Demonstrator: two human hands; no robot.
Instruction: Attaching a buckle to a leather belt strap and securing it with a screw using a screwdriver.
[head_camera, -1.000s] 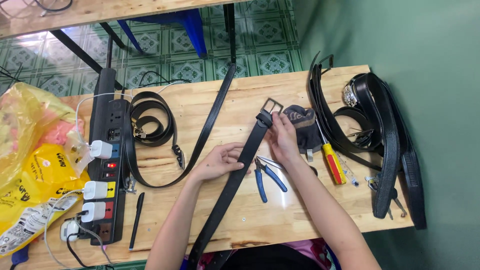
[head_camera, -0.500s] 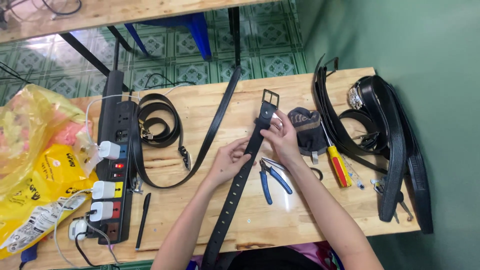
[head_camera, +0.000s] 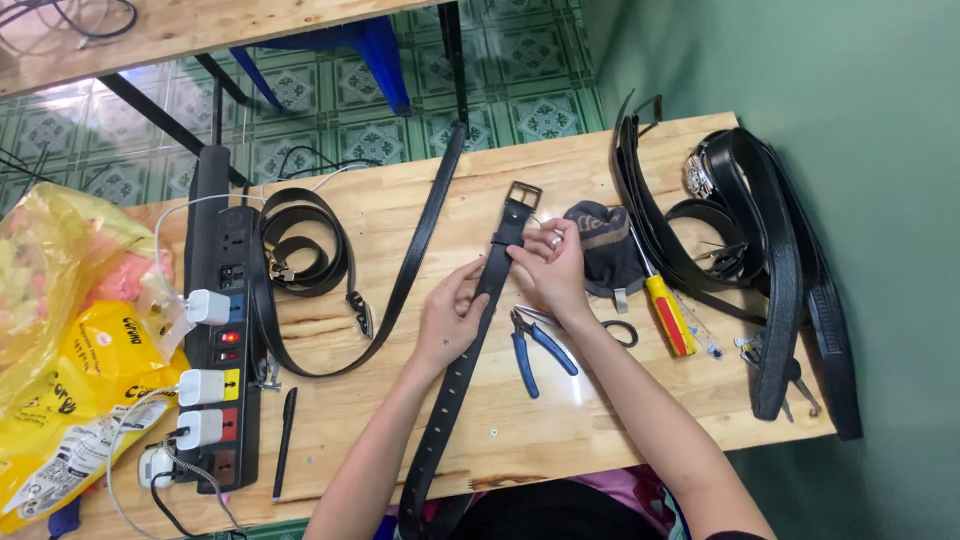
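A black leather belt (head_camera: 452, 390) with a square metal buckle (head_camera: 522, 195) lies diagonally across the wooden table (head_camera: 600, 410), its tail running off the near edge. My right hand (head_camera: 550, 265) pinches the strap just below the buckle. My left hand (head_camera: 452, 315) grips the strap a little lower, fingers curled over its left edge. Blue-handled pliers (head_camera: 535, 345) lie just right of the strap, under my right wrist.
A second long black belt (head_camera: 415, 260) curves left of my hands, with a coiled belt (head_camera: 305, 245) beside it. A black power strip (head_camera: 225, 320) with white chargers, a black pen (head_camera: 285, 440) and yellow bags (head_camera: 70, 350) are at left. A screwdriver (head_camera: 668, 312), dark pouch (head_camera: 603, 245) and piled belts (head_camera: 770, 250) are at right.
My left hand has slid up the strap toward my right hand and closed on it. The belt has shifted slightly; my right hand stays near the buckle.
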